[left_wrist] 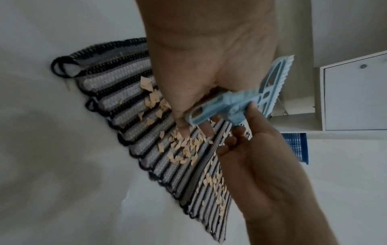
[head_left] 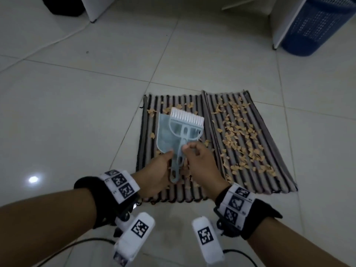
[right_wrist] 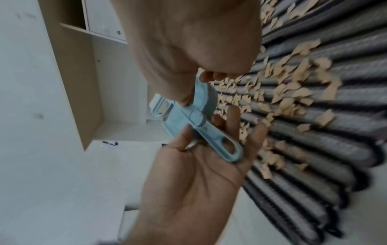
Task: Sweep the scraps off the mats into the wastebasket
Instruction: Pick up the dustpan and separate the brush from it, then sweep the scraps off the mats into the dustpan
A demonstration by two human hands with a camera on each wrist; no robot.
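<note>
Two striped mats lie side by side on the tile floor, the left mat (head_left: 148, 143) and the right mat (head_left: 277, 180), both strewn with tan paper scraps (head_left: 238, 139). A light-blue dustpan (head_left: 165, 135) with a white-bristled brush (head_left: 186, 122) nested on top hangs above the left mat. My left hand (head_left: 165, 160) grips the stacked handles (left_wrist: 217, 107) from the left. My right hand (head_left: 187, 151) pinches the brush handle (right_wrist: 201, 124) between thumb and fingers. The blue mesh wastebasket (head_left: 316, 26) stands at the far right.
A white cabinet (head_left: 279, 22) stands next to the wastebasket, and another white unit (head_left: 96, 8) stands at the far left. A thin white cable (head_left: 57, 39) runs across the tiles at the left. Bare floor surrounds the mats.
</note>
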